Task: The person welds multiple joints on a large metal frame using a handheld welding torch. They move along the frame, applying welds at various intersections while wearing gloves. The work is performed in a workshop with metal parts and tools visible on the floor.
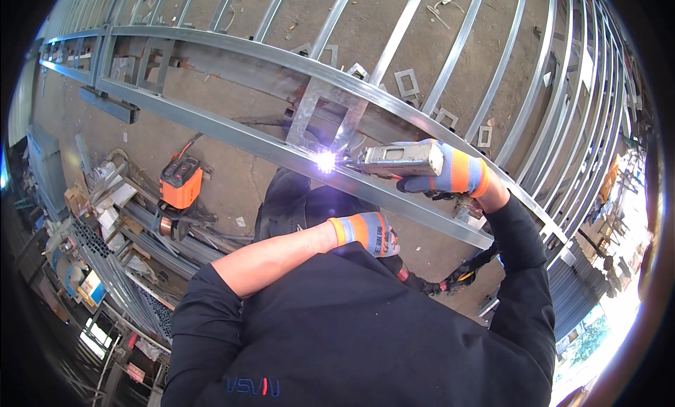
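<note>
My right hand [457,173], in a grey and orange work glove, is wrapped round a welding gun [402,159] with a worn, silver, boxy body. At its tip a bright violet-white arc [325,161] glows on a long galvanized steel rail [239,138], where a short upright flat piece [306,111] meets it. Smoke and glare blur the joint. Lower down, my left hand [369,234], in a matching glove, is closed near my lap. Its curled fingers hide whatever may be in them.
Beyond the rail, a large frame of parallel metal bars [460,45] spans the far side. Square metal plates [406,83] lie on the floor there. An orange and black machine [181,182] stands at left, beside stacked tubes [112,266]. Dark cable [460,275] runs near my right elbow.
</note>
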`<control>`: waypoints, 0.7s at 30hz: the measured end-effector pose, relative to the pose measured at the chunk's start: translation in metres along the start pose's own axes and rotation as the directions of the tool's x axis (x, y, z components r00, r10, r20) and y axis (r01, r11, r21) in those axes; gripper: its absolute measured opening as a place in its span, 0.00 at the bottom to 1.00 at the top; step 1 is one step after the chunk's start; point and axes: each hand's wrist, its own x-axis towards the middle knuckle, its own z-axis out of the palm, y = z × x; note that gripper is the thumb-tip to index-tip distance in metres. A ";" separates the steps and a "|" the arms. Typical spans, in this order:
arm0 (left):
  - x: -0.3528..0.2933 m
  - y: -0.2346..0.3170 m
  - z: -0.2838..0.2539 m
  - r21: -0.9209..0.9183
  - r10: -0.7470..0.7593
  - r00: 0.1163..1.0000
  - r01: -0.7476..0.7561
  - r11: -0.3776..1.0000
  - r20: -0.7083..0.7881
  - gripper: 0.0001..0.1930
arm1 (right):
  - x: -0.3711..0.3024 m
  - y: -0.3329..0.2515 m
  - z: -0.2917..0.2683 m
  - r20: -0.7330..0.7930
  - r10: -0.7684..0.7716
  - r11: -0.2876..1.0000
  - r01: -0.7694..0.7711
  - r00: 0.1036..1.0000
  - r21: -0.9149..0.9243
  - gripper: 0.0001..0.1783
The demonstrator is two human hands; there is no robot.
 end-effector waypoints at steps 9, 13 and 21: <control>0.002 0.003 -0.003 0.024 -0.012 1.000 0.011 1.000 0.014 0.17 | 0.000 0.004 -0.001 -0.007 -0.026 1.000 0.026 1.000 0.007 0.25; -0.001 0.004 0.000 0.040 -0.016 1.000 0.017 0.999 -0.026 0.16 | -0.004 -0.009 0.000 -0.019 0.118 0.992 -0.117 0.993 0.046 0.24; 0.002 0.004 -0.003 0.021 -0.016 1.000 0.016 1.000 -0.005 0.18 | -0.008 0.000 -0.002 0.009 0.121 0.992 -0.122 0.993 0.031 0.25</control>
